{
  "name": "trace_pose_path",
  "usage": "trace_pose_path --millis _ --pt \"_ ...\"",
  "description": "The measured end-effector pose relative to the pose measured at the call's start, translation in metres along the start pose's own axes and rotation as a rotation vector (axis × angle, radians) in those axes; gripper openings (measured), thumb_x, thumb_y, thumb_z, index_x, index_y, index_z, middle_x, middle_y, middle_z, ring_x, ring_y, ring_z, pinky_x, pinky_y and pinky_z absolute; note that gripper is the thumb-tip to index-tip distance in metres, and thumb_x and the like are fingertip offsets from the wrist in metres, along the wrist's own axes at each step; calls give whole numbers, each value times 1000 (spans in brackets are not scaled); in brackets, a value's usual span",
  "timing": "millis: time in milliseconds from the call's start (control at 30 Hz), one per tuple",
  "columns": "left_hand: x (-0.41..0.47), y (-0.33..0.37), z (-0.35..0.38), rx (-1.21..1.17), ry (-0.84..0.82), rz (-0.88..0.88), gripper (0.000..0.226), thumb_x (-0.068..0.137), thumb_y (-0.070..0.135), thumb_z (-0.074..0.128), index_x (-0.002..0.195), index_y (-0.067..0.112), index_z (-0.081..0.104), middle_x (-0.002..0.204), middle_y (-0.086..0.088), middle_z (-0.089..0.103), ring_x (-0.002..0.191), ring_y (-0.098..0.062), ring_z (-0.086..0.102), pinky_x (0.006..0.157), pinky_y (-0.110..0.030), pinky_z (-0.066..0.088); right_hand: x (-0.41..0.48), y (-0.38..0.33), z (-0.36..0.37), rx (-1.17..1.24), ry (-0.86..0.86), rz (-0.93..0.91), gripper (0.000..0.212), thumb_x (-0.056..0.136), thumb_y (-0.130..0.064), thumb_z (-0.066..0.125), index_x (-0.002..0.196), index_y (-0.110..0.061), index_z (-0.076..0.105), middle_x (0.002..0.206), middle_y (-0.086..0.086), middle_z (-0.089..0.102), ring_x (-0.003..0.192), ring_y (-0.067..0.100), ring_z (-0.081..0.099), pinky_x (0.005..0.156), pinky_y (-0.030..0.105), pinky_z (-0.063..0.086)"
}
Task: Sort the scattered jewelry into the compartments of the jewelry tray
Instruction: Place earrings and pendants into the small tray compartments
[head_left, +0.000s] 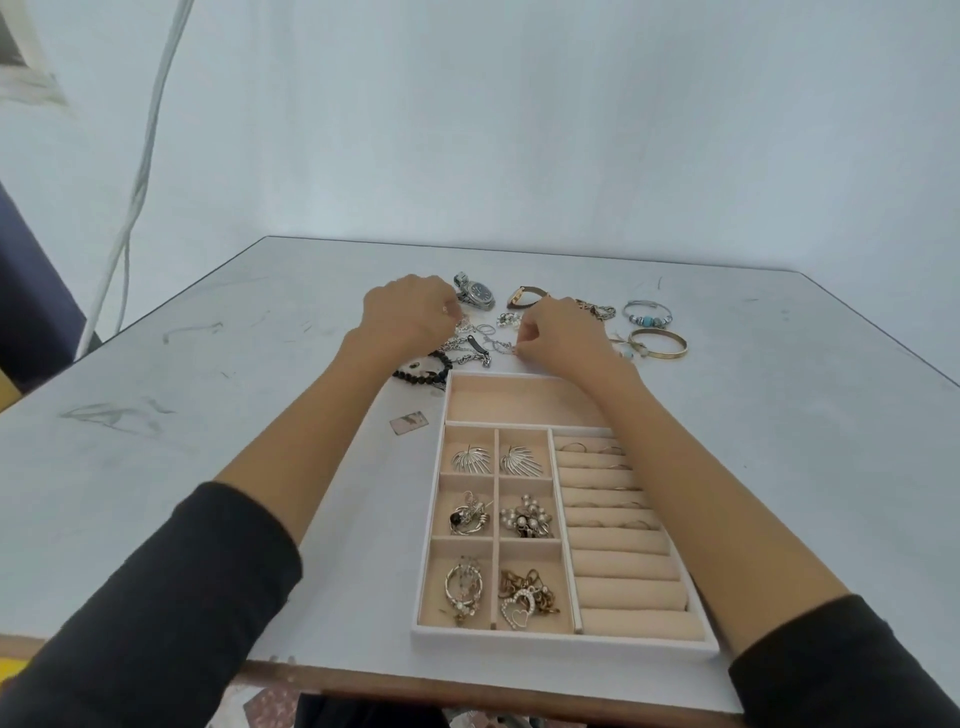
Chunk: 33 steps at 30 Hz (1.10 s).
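Observation:
A beige jewelry tray (563, 644) lies near the table's front edge, with earrings and pendants in its six small compartments and thin rings on the ring rolls at right. Its long far compartment (514, 400) holds nothing. Scattered jewelry lies beyond the tray: a thin silver chain (496, 344), chain bracelets (465, 351), a black bead bracelet (423, 368), a watch (475, 292). My left hand (408, 314) is curled over small silver pieces. My right hand (558, 332) pinches the thin silver chain at its end.
To the right lie a gold bangle (658, 343), a blue-bead bracelet (647, 313), a brown chain piece (597, 310) and a gold-and-brown watch (522, 296). A small card (409, 421) sits left of the tray. White cables (137, 171) hang at the far left.

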<state>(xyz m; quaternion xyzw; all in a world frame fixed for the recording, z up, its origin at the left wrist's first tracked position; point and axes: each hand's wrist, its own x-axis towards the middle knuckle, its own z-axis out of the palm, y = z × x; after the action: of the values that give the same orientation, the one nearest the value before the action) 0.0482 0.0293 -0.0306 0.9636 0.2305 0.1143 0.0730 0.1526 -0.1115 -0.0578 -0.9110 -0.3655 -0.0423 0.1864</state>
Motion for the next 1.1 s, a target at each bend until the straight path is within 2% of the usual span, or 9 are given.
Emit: trace_pose_path --millis 100,200,333,400,567,700,900,1000,1100 --pt "11 7 13 34 23 2 35 88 11 45 107 32 64 115 1 65 108 -24 58 77 -31 38 1 3 -3 141 13 15 3 82 -12 56 81 -13 58 87 2 61 83 22 58 67 32 44" --pt "18 11 24 36 44 -8 38 90 8 42 113 29 63 118 -2 64 112 -25 55 88 -36 42 -1 5 -8 427 72 50 8 85 -12 54 86 -7 59 85 6 63 80 27 62 67 41 53" --pt "28 20 35 83 141 54 37 94 9 40 117 28 63 120 -3 64 116 -26 50 88 -37 38 -4 3 -16 791 145 157 8 86 -10 54 93 -7 58 89 5 64 70 17 58 55 32 50" --pt "34 25 38 99 171 92 37 97 11 38 118 29 62 121 -3 62 116 -27 49 87 -37 36 -4 1 -19 963 174 210 4 87 -9 54 89 -11 57 87 1 63 69 15 56 55 28 48" --pt "47 41 42 145 120 105 28 97 22 44 115 30 64 116 -2 63 116 -25 49 88 -36 35 -6 -1 -26 1228 267 315 6 87 -11 54 83 -13 57 90 1 66 73 12 56 57 23 44" --pt "54 47 51 215 116 69 20 93 28 53 107 23 67 109 -3 66 114 -24 51 85 -36 34 -7 0 -28 1295 285 367 6 88 -12 53 82 -13 53 85 2 68 73 16 55 55 22 41" --pt "53 44 54 193 238 61 23 90 16 47 100 18 68 96 -6 67 96 -27 59 71 -32 29 -7 2 -28 1311 263 390 2 89 -13 52 90 -11 52 84 3 68 75 18 54 55 23 40" --pt "51 38 48 -13 268 37 23 95 26 45 103 19 66 98 0 68 94 -26 60 71 -31 33 -7 1 -28 1310 259 385 4 89 -13 53 92 -10 53 84 3 68 75 19 53 58 24 41" --pt "47 38 33 -321 218 -38 24 97 36 44 105 22 61 93 8 60 89 -18 55 72 -30 38 -7 0 -29 1303 255 378 7 89 -13 53 95 -9 53 84 3 68 73 18 54 61 25 43"
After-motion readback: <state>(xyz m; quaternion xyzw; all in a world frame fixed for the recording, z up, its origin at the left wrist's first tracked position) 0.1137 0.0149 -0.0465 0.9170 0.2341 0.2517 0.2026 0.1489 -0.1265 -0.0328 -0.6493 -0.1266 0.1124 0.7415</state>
